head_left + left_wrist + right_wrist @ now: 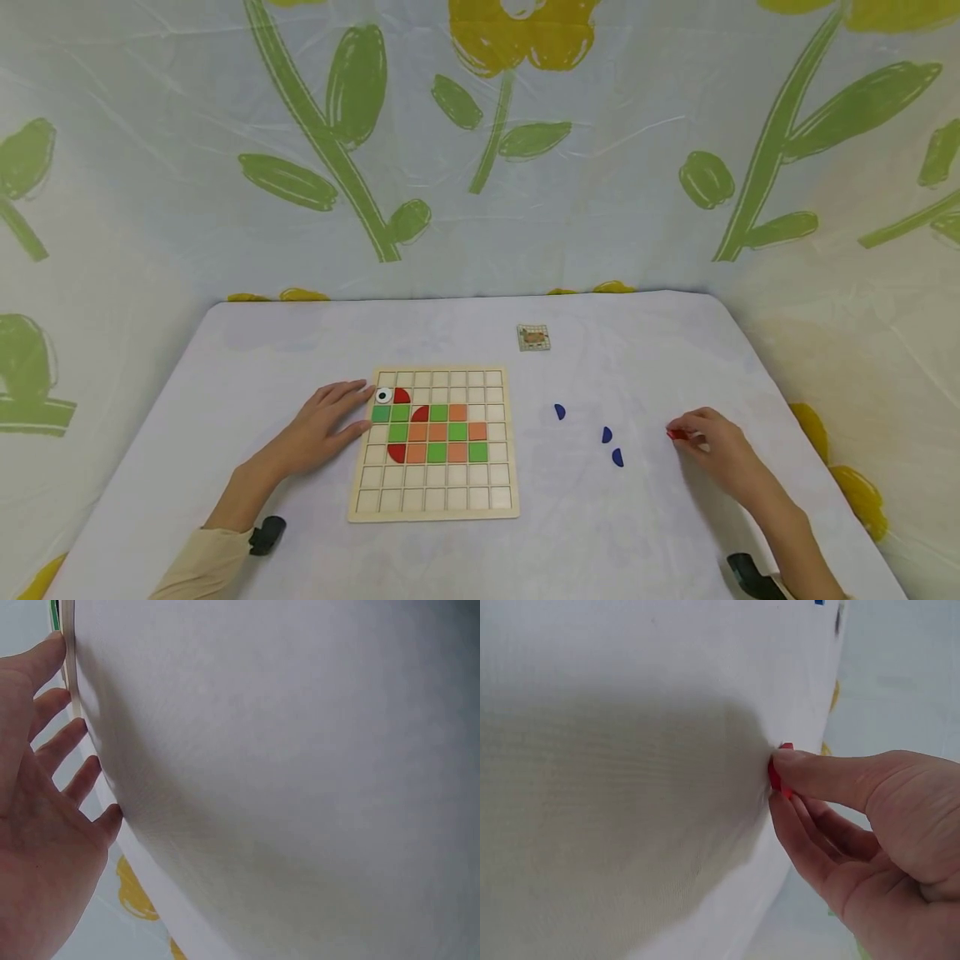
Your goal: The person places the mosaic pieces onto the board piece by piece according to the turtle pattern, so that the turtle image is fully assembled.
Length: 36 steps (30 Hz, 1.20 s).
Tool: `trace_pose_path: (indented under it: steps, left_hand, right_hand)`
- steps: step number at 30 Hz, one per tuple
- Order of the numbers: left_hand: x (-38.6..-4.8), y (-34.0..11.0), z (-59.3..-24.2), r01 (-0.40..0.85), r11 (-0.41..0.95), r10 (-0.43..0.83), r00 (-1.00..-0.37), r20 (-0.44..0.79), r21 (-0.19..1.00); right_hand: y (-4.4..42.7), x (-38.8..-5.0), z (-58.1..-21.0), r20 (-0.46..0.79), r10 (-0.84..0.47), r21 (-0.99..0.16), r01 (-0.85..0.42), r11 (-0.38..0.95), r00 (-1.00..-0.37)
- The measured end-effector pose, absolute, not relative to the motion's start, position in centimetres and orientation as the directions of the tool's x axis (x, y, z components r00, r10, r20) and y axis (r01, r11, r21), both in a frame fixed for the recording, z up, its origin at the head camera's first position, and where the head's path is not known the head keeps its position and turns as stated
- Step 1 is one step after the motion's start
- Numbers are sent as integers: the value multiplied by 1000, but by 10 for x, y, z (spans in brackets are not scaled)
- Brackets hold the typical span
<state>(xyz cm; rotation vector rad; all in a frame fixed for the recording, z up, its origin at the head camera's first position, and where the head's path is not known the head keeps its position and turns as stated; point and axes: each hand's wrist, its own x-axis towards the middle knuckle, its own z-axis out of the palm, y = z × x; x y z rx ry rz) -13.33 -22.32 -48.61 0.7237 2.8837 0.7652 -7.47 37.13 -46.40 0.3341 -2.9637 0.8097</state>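
My right hand (716, 450) pinches a small red piece (775, 774) between thumb and fingers, at the right of the table; its full shape is hidden by the fingertips. My left hand (322, 429) lies with fingers extended, its fingertips at the left edge of a wooden grid board (435, 500). On the board sit green squares (477, 452), orange squares (457, 452), red quarter-round pieces (396, 453) and a round eye piece (384, 396). Between board and right hand lie three blue half-round pieces, one (560, 412) nearer the board, the others (607, 434) further right.
A small picture card (533, 337) lies behind the board, toward the table's far edge. The white-covered table (300, 342) meets a flower-patterned cloth (600, 208) that hangs behind and at both sides. A dark band (267, 535) is worn on the left wrist.
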Motion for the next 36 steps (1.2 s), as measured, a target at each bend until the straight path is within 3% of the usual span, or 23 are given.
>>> trace_pose_path:
  steps: [9, 15, 36]
  left_hand:
    - [-134, -224, -487, 442, 757, 469, -880, 71, 482]
    - [-134, -224, -488, 444, 757, 472, -879, 70, 480]
    - [-134, -222, -487, 438, 757, 469, -881, 63, 485]
  right_hand:
    - [365, -77, -463, 93, -191, -457, -212, 864, -977]
    - [359, -81, -461, 196, -234, -425, -298, 855, -952]
    - [319, -106, -458, 300, -192, -477, -321, 818, -934]
